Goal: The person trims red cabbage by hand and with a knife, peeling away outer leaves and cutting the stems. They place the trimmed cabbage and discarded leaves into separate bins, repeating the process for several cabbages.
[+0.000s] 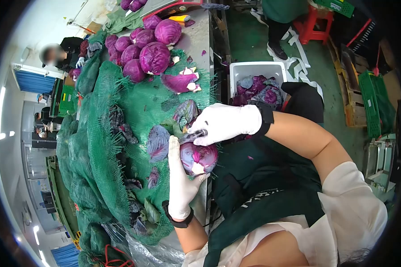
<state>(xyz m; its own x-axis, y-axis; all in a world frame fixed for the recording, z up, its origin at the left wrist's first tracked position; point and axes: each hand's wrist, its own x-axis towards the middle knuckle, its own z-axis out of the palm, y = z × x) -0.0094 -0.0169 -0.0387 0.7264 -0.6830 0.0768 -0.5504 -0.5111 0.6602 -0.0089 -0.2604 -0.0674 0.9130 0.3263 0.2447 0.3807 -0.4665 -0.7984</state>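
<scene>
A red cabbage [198, 157], with its pale cut stem facing toward me, rests at the near edge of the table on green netting. My left hand [182, 187], in a white glove, cups it from the side, with the thumb below and fingers along its far side. My right hand [229, 123], also gloved in white, is closed at the top of the cabbage on a dark purple-grey outer leaf [192, 136]. Loose leaves lie beside the hands, among them a broad bluish leaf [157, 143] and a curled leaf [186, 112].
Several peeled red cabbages [154, 58] are piled at the upper part of the table [199, 33]. Green mesh sacks [104, 133] line its far side. A grey bin [257, 66] of leaves stands on the floor by a red stool [315, 24]. Other people are nearby.
</scene>
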